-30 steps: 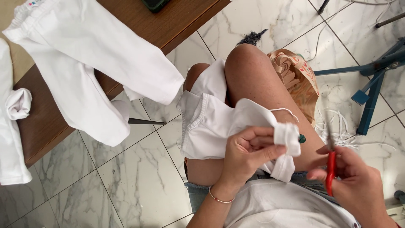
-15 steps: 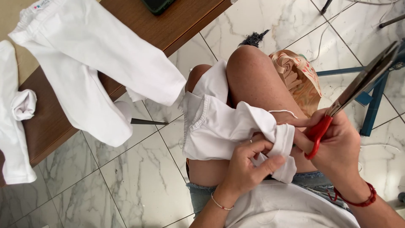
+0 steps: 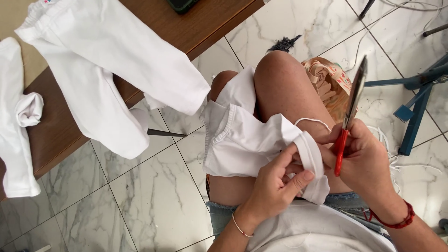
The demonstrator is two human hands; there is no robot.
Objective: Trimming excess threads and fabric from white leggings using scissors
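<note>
A small white garment (image 3: 242,140) lies over my lap and knee. My left hand (image 3: 275,184) pinches its folded cuff end near my thigh. Beside that cuff, my right hand (image 3: 366,158) grips red-handled scissors (image 3: 350,112) whose blades point up and away from me. A thin white cord (image 3: 310,121) loops off the cloth across my leg.
A brown wooden table (image 3: 196,28) at upper left carries white baby trousers (image 3: 107,70) hanging over its edge, plus more white clothes (image 3: 18,126) at far left. A patterned bag (image 3: 329,86) sits on the marble floor beyond my knee. Blue metal legs (image 3: 417,102) stand at right.
My right hand brought the scissors up from beside my lap to the cuff, the blades swinging upright. My left hand kept hold of the cloth, shifting its fingers slightly.
</note>
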